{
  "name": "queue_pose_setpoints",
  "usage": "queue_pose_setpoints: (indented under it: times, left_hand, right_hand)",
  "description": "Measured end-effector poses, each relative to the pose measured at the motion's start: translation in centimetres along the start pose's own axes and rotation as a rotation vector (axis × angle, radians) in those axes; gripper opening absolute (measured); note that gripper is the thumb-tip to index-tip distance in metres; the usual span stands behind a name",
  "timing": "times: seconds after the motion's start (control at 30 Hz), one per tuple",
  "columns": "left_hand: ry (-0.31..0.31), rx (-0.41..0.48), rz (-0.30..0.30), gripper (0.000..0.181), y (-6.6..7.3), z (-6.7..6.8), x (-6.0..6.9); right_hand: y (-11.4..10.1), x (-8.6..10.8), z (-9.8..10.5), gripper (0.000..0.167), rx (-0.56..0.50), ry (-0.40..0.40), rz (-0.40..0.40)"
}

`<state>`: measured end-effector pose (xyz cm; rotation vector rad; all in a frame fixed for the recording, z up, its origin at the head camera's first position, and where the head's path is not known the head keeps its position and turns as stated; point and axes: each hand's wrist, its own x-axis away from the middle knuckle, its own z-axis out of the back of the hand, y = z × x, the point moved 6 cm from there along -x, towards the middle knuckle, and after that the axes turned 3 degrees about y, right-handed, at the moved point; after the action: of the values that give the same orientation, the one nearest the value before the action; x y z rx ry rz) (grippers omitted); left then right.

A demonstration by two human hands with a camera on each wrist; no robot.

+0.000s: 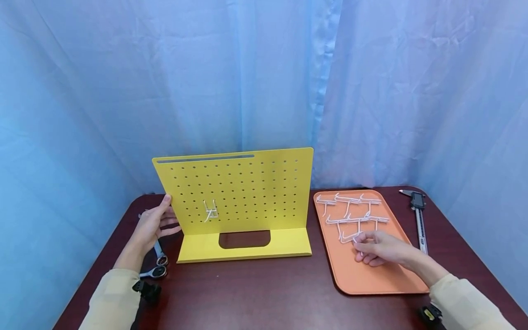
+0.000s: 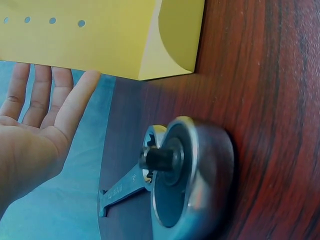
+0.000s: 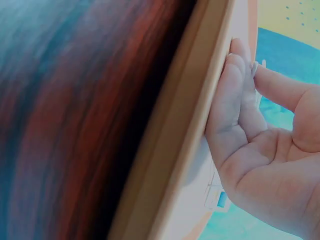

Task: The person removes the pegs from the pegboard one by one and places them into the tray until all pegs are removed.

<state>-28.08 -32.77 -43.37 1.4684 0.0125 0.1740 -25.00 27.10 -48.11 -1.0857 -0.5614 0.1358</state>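
A yellow pegboard (image 1: 243, 183) stands upright on its base, with one white wire hook (image 1: 211, 213) mounted low on its left part. Against the board's left edge rests my left hand (image 1: 149, 225), its fingers (image 2: 39, 95) fairly straight and touching the edge. On the right, my right hand (image 1: 381, 250) pinches a white pegboard hook (image 1: 348, 238) between thumb and fingers, low over the orange tray (image 1: 379, 284). Several more white hooks (image 1: 348, 219) lie in two rows on the tray's far half. In the right wrist view, the right hand (image 3: 265, 135) mostly hides its hook.
A ratchet wrench (image 1: 153, 272) and a combination wrench (image 1: 158, 250) lie beside the left forearm. To the right of the tray is a digital caliper (image 1: 420, 224). Blue curtains (image 1: 247, 82) hang behind the dark wooden table (image 1: 247, 293).
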Motion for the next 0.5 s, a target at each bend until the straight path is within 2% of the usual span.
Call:
queue_pose_setpoints:
  times: [0.1,0.33,0.5]
  left_hand:
    - [-0.014,0.002,-0.001,0.067,0.08,-0.09,-0.01]
    - [-0.004,0.004,0.006,0.068,0.04,-0.07,0.00]
    - [-0.005,-0.009,0.002,0.070,0.05,-0.01,0.01]
  right_hand:
    - [-0.26,0.11,-0.23,0.033,0.029,0.013,-0.003]
    - [-0.60,0.00,-0.65,0.031,0.053,0.031,-0.010]
    - [-0.56,0.18,-0.58,0.038,0.033,-0.013,-0.005]
